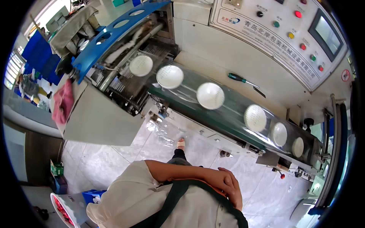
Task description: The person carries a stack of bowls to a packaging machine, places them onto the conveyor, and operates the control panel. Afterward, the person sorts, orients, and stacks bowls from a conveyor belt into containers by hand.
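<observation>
My left forearm crosses my body, and my left hand (224, 181) lies closed against my bare right arm at the lower middle. Where the arms overlap, my right hand does not show. Ahead, a green conveyor (190, 108) under clear film carries several white bowls in a row. One bowl (210, 95) is near the middle, another (255, 118) farther right. The leftmost bowl (141, 65) sits by the machine's open mechanism. Neither arm touches the conveyor.
A green-handled screwdriver (237, 77) lies on the ledge behind the conveyor. The control panel (266, 36) has coloured buttons and a screen. A pink cloth (63, 102) hangs at the left, beside the blue frame (91, 51). Clear plastic lies on the tiled floor.
</observation>
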Available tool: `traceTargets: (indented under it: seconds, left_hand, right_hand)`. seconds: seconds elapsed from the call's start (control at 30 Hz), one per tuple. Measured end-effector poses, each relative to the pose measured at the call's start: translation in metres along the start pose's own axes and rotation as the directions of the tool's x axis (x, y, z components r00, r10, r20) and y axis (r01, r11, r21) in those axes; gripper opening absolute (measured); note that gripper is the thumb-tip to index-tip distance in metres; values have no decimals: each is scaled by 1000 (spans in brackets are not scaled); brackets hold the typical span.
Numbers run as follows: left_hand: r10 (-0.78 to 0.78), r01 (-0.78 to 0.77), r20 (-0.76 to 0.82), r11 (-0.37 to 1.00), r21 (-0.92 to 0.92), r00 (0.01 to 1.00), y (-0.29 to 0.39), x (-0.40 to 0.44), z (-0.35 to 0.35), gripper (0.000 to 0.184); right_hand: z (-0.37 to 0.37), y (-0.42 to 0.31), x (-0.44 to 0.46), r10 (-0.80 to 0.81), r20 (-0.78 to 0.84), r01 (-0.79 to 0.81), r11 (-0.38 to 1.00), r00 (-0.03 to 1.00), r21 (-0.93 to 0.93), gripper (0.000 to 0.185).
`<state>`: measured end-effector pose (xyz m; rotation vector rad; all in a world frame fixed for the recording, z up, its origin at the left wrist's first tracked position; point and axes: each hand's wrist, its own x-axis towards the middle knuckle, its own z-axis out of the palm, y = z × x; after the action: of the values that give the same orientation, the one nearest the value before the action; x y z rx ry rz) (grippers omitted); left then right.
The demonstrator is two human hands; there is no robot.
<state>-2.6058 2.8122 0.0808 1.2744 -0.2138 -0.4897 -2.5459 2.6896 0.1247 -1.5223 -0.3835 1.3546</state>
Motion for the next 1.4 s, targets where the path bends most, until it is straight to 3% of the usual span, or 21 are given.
traceTargets:
  seconds: [0.1, 0.2, 0.27, 0.4, 0.6, 0.67, 0.7, 0.77, 0.83, 0.9, 0.93, 0.97, 1.0, 1.03, 1.1, 1.17, 1.23, 1.3, 1.33, 1.37, 1.4]
  left_hand:
    - [-46, 47, 39, 998, -28, 998, -20, 23, 44, 34]
    - [-39, 39, -30, 999, -16, 999, -29, 35, 87, 38]
    - [-160, 161, -33, 986, 36, 987, -30, 41, 107, 38]
    - [-197, 197, -3, 978, 70, 980, -28, 54, 131, 38]
    - [-83, 69, 83, 986, 154, 993, -40, 81, 137, 34]
    - [-113, 71, 144, 960, 271, 983, -36, 87, 134, 33]
    - [-108, 45, 162, 936, 348, 981, -34, 87, 131, 32]
    - [-92, 47, 81, 895, 443, 992, -41, 85, 130, 34]
    - [-78, 62, 18, 900, 431, 997, -96, 90, 103, 32]
    - [-92, 101, -66, 984, 145, 994, -64, 97, 124, 28]
    - [-104, 103, -5, 980, 172, 995, -67, 105, 125, 28]
    - [-90, 109, -82, 957, 269, 993, -74, 110, 124, 27]
    - [-64, 120, -165, 925, 361, 984, -80, 117, 121, 25]
    - [-63, 104, -124, 926, 362, 990, -68, 112, 122, 25]
    - [87, -29, -137, 924, 381, 987, -67, 119, 141, 34]
    - [70, -20, -104, 906, 424, 992, -54, 119, 147, 28]
    - [65, -19, -85, 889, 458, 994, -55, 120, 150, 23]
    - [37, 15, -129, 926, 378, 991, -73, 114, 148, 23]
    - [65, -1, -165, 932, 363, 984, -78, 111, 151, 23]
    - [202, -118, -169, 906, 406, 965, -74, 111, 161, 25]
    - [-65, 125, -197, 943, 309, 978, -98, 105, 148, 25]
  right_hand:
    - [-23, 29, -37, 10, -15, -9, 1000, 1000, 27, 46]
    - [-37, 62, -72, 35, -14, -34, 995, 999, 98, 47]
    - [-46, 79, -89, 47, -14, -44, 991, 999, 129, 47]
    - [-62, 94, -112, 43, -45, -37, 991, 998, 126, 47]
    - [-76, 94, -135, -66, -191, 73, 997, 979, 26, 42]
    - [-81, 115, -136, -240, -107, 251, 962, 965, 106, 37]
    - [-83, 118, -135, -157, -144, 156, 988, 977, -12, 39]
    - [-79, 130, -129, -311, -208, 302, 950, 927, -75, 37]
    - [-87, 155, -111, -447, -273, 411, 893, 852, -182, 34]
    - [-93, 161, -100, -457, -305, 432, 889, 835, -149, 36]
    - [-96, 163, -101, -521, -345, 482, 854, 781, -196, 36]
    - [-101, 164, -106, -580, -358, 523, 815, 732, -249, 36]
    - [-107, 166, -111, -584, -386, 528, 811, 714, -251, 36]
    - [-94, 153, -117, -516, -405, 488, 855, 755, -178, 35]
    - [-97, 160, -121, -458, -392, 459, 883, 798, -98, 35]
    - [-96, 167, -122, -539, -460, 541, 829, 706, -140, 35]
    - [-93, 168, -127, -510, -465, 509, 849, 723, -140, 36]
    - [-91, 174, -128, -484, -461, 472, 869, 744, -149, 36]
    - [-89, 182, -124, -509, -431, 512, 851, 745, -119, 36]
    - [-89, 188, -120, -534, -400, 550, 831, 745, -86, 36]
    - [-90, 193, -120, -518, -370, 521, 847, 771, -100, 33]
